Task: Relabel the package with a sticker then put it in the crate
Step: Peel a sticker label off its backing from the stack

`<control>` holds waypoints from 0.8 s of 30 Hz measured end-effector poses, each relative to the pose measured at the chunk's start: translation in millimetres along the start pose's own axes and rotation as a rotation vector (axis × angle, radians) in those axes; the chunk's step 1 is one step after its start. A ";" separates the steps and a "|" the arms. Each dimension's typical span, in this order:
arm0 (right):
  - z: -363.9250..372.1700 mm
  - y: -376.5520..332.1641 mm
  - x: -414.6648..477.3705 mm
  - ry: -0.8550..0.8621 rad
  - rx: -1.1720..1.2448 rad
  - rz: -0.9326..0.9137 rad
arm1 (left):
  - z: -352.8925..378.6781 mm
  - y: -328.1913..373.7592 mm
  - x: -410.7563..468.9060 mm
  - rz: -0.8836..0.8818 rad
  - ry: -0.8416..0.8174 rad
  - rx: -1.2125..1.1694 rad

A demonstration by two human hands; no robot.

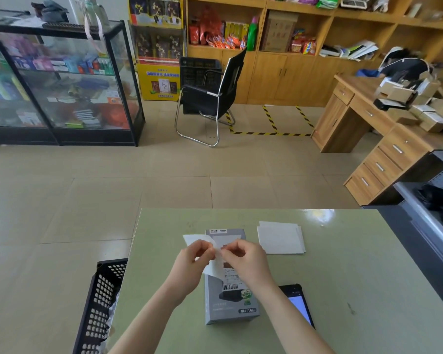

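A grey package [228, 300] lies flat on the green table [343, 290], with a barcode label on its top face. Above it, my left hand [193, 264] and my right hand [243, 260] pinch a white sticker sheet [211, 261] between their fingertips; the sheet is partly peeled, one flap bending up to the left and one hanging down. My hands hide the middle of the package. A black perforated crate [100, 302] stands on the floor against the table's left edge, with something white inside.
A stack of white sticker sheets [280, 237] lies on the table to the right of the package. A phone [298, 304] with a lit screen rests near my right forearm. A black chair [207, 98], glass display cases [62, 80] and a wooden desk [368, 129] stand beyond.
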State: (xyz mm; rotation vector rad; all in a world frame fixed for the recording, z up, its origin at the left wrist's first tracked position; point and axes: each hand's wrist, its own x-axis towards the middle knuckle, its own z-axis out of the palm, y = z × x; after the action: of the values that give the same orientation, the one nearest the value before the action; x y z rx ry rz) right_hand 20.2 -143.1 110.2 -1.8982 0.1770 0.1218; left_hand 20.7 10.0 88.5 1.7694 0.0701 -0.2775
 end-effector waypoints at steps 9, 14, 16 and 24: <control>-13.8 22.0 6.6 0.078 0.085 0.148 | 4.4 -13.3 3.0 0.032 0.116 -0.045; -23.1 30.6 10.0 0.123 0.002 0.148 | 3.1 -23.1 5.4 0.018 0.179 -0.035; -29.4 35.5 11.0 0.153 0.007 0.152 | -0.3 -28.3 6.0 -0.007 0.196 -0.047; -64.9 55.8 14.7 0.185 0.020 0.272 | -14.8 -47.9 2.4 -0.034 0.212 -0.002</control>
State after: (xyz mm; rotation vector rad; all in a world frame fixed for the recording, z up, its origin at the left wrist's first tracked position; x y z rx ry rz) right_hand 24.2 -223.4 77.1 -1.8571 0.5609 0.1276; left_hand 15.8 34.6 45.0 1.7920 0.2526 -0.1130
